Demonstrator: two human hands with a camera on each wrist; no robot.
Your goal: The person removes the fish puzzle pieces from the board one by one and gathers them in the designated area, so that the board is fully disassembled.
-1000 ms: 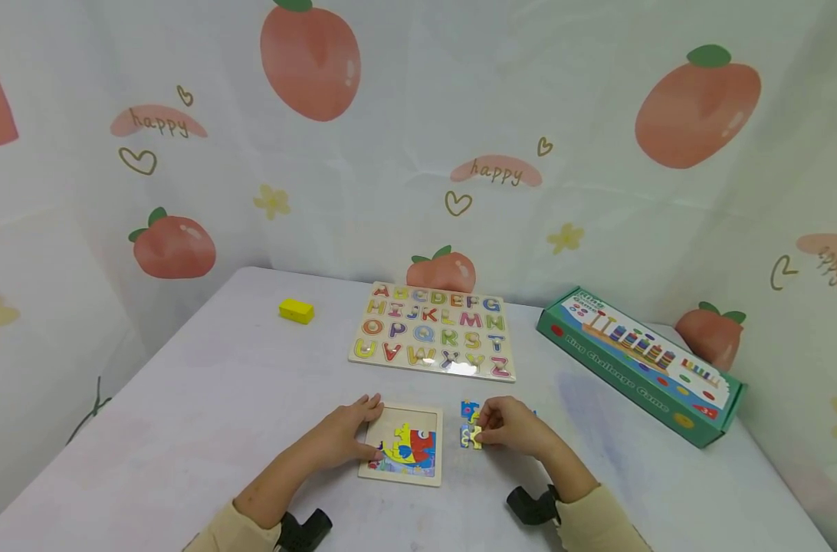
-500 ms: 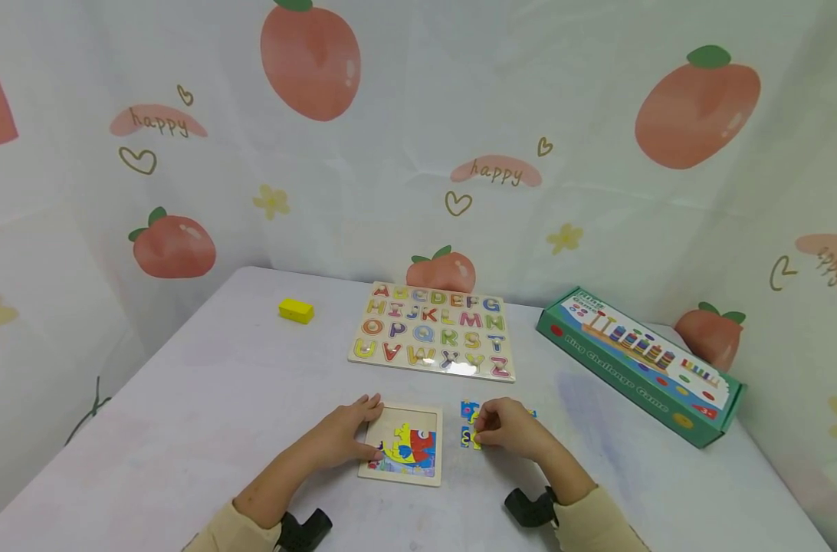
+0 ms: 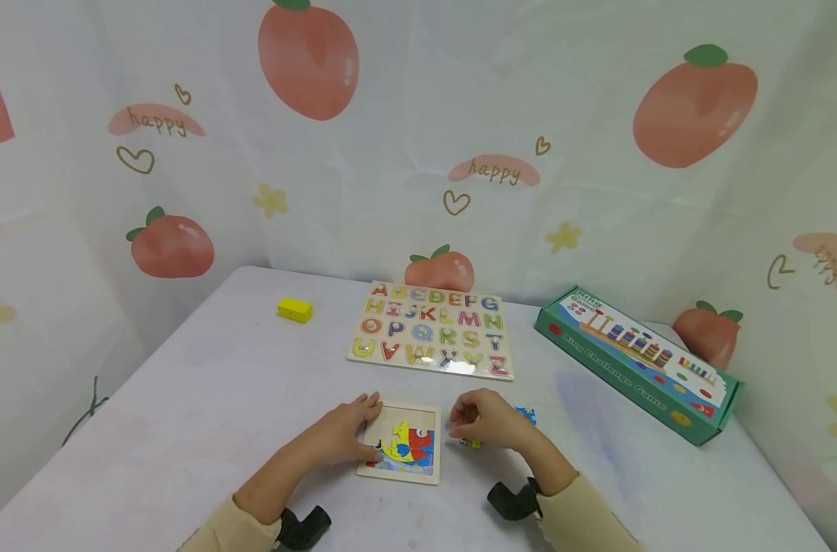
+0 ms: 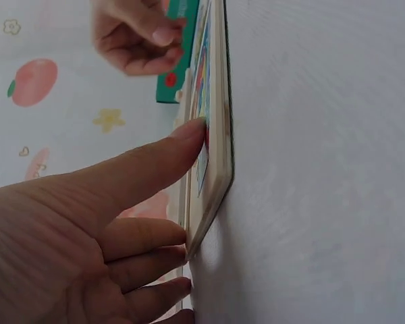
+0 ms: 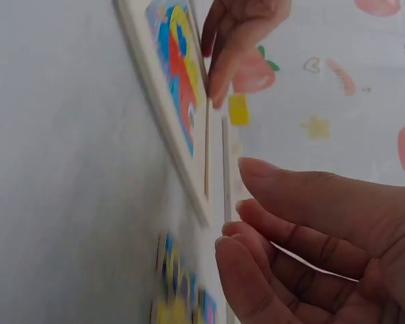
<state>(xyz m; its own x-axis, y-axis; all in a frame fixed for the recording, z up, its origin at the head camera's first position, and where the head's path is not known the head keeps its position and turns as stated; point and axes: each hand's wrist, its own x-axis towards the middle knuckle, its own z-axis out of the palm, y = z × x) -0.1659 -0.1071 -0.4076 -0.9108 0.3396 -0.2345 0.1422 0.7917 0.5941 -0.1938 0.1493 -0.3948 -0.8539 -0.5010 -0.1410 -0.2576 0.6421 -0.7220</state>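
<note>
A small wooden puzzle board point(image 3: 418, 480) lies flat, its fish picture point(image 3: 418, 448) partly filled with red, yellow and blue pieces. My left hand point(image 3: 339, 435) is at the board's left side; the thumb point(image 4: 182, 145) rests on its face and the extended fingers reach the edge. Just right of the board, my right hand point(image 3: 490, 420) hovers over loose puzzle pieces point(image 5: 179, 277). Its fingers are loosely bent with a gap to the thumb, and nothing shows between them. The hand covers most of those pieces in the head view; a blue piece point(image 3: 526, 415) peeks out behind it.
An alphabet board point(image 3: 428, 368) lies farther back at the middle. The green Ring Challenge Game box point(image 3: 625, 372) stands at the back right, and a yellow block point(image 3: 295, 310) at the back left. A printed cloth point(image 3: 391, 192) hangs behind the table.
My right hand has left its grip at the loose pieces, rising a little and shifting left towards the board. The left hand and the board hold their place.
</note>
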